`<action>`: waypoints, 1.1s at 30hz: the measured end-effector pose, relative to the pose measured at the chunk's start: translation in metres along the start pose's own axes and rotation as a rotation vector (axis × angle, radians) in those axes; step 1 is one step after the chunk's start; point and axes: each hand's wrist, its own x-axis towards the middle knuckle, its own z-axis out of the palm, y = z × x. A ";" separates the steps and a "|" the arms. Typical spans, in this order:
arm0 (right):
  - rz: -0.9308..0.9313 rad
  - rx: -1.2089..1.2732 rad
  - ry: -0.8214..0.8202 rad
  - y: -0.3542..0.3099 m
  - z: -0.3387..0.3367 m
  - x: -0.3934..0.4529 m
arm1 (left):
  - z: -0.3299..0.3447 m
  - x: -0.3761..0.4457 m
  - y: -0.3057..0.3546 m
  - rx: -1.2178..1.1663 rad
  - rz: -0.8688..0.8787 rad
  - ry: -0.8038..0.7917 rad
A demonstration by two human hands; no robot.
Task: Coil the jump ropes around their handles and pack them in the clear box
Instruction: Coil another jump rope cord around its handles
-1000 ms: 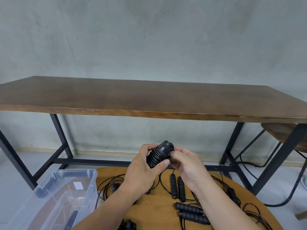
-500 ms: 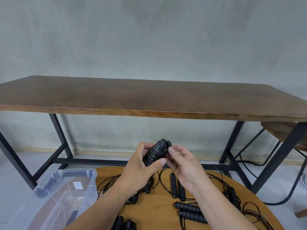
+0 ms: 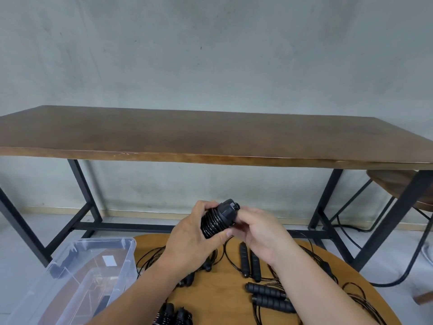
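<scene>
**Coiled rope held up between both hands**

Gripping a coiled jump rope (image 3: 216, 220) above the round wooden table (image 3: 220, 294), the left hand (image 3: 189, 240) curls its fingers and thumb round the wound cord; the right hand (image 3: 260, 233) pinches the bundle's upper end with curled fingers; loose jump ropes (image 3: 250, 261) lie spread on the table below, their black handles side by side; the clear box (image 3: 93, 266) sits at the table's left edge; a long wooden bench table (image 3: 210, 137) stands behind against the grey wall.

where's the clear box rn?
Head view, lower left: the clear box sits beside the round table, left of the left hand.
</scene>
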 end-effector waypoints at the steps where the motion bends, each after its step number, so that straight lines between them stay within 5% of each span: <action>1: 0.026 -0.065 -0.005 -0.003 0.000 -0.002 | 0.000 0.000 -0.001 0.023 -0.002 0.003; 7: -0.013 -0.366 0.109 -0.005 0.006 -0.006 | 0.004 0.000 -0.001 0.048 -0.058 0.021; 13: -0.164 -0.484 0.085 -0.006 0.000 -0.003 | 0.004 0.010 0.005 -0.436 -0.229 0.024; 20: -0.047 0.017 -0.155 -0.007 -0.013 0.003 | 0.004 0.016 0.009 -0.986 -0.492 -0.096; 22: -0.029 0.000 -0.133 -0.001 -0.014 0.007 | 0.006 0.017 0.007 -0.894 -0.487 -0.102; 27: -0.019 -0.178 0.022 0.022 0.001 0.011 | 0.007 0.015 -0.007 -0.182 -0.286 -0.057; 33: -0.073 -0.380 0.075 0.045 0.021 0.018 | -0.001 0.008 -0.029 -0.093 -0.332 -0.132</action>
